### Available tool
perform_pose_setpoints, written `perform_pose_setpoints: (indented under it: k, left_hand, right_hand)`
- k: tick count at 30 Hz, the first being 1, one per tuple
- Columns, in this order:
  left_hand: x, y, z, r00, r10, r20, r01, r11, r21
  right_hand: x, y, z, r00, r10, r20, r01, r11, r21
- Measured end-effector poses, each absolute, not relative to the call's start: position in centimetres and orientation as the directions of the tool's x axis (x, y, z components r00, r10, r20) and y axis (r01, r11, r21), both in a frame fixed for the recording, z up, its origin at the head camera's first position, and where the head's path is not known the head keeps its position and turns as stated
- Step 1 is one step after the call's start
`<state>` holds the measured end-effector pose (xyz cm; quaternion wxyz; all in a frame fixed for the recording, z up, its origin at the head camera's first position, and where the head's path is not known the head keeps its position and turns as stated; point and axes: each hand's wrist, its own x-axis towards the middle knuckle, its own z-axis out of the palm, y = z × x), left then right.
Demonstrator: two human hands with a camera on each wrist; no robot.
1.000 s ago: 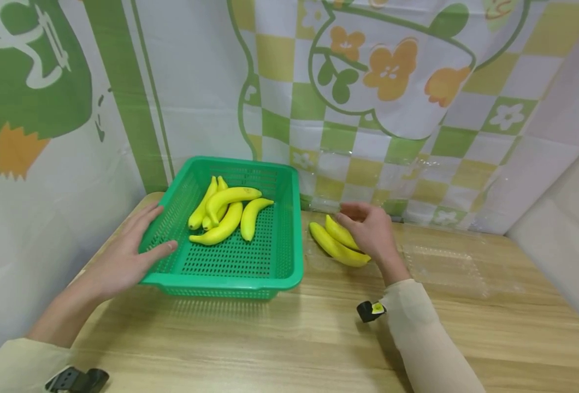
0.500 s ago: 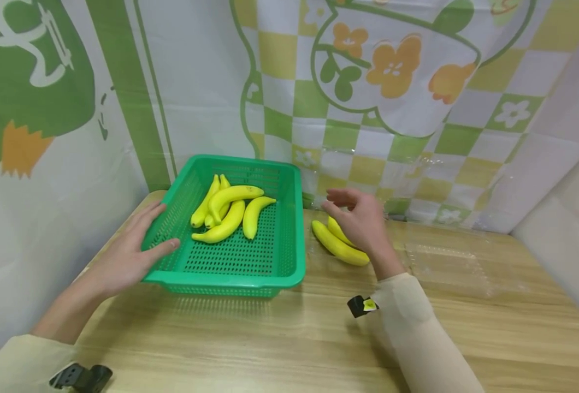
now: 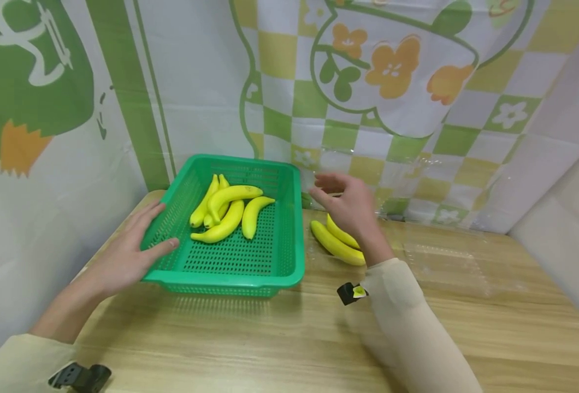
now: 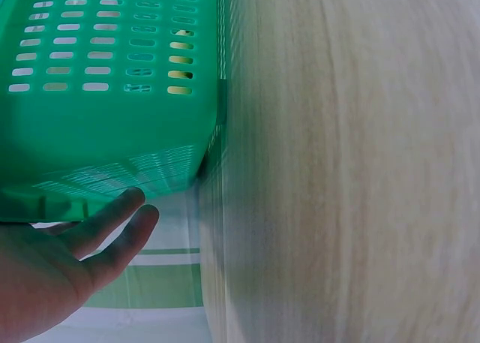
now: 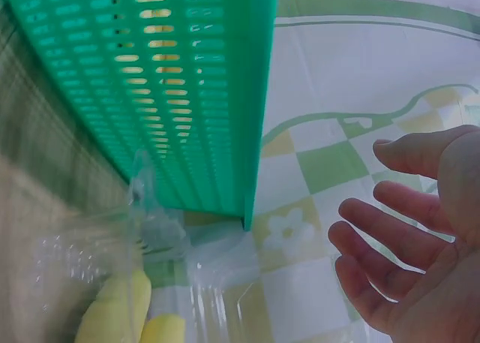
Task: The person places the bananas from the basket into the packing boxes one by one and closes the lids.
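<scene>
Left hand (image 3: 122, 256), fingers extended, touches the green perforated plastic basket (image 3: 230, 281); right hand (image 3: 348, 204), loose and empty, hangs near two curved yellow bananas (image 3: 336, 246) in a clear plastic container (image 5: 82, 245). Bananas probably light, smooth, firm: pinch mid-curve.

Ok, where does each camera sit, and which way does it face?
Head: worn on the head, facing forward and down at the green basket, bananas and wooden table; left hand and right hand show.
Left wrist: on that wrist, facing the basket's outer wall and the table; left fingers show.
Right wrist: on that wrist, facing the basket's side and patterned cloth; right fingers show.
Shared: both wrist views show the basket's perforated outside.
</scene>
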<state>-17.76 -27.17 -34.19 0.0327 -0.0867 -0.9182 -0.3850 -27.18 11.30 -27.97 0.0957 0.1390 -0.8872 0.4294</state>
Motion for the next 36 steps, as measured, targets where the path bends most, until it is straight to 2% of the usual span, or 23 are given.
perform_pose_setpoints:
  k: [20, 28, 36]
  left_hand:
    - [-17.7, -27.2, -34.1, -0.985, 0.132, 0.112, 0.172, 0.692, 0.701]
    - [-17.8, -27.1, -34.0, -0.986, 0.129, 0.109, 0.168, 0.698, 0.696]
    - [-17.8, -27.0, -34.2, -0.985, 0.133, 0.112, 0.173, 0.687, 0.706]
  right_hand:
    - [-28.7, 5.2, -24.7, -0.922, -0.243, 0.301, -0.386, 0.535, -0.751]
    - [-29.7, 3.1, -24.5, -0.923, -0.267, 0.277, -0.38, 0.518, -0.766]
    - [-30.8, 1.3, -25.0, -0.938, -0.235, 0.253, -0.342, 0.521, -0.782]
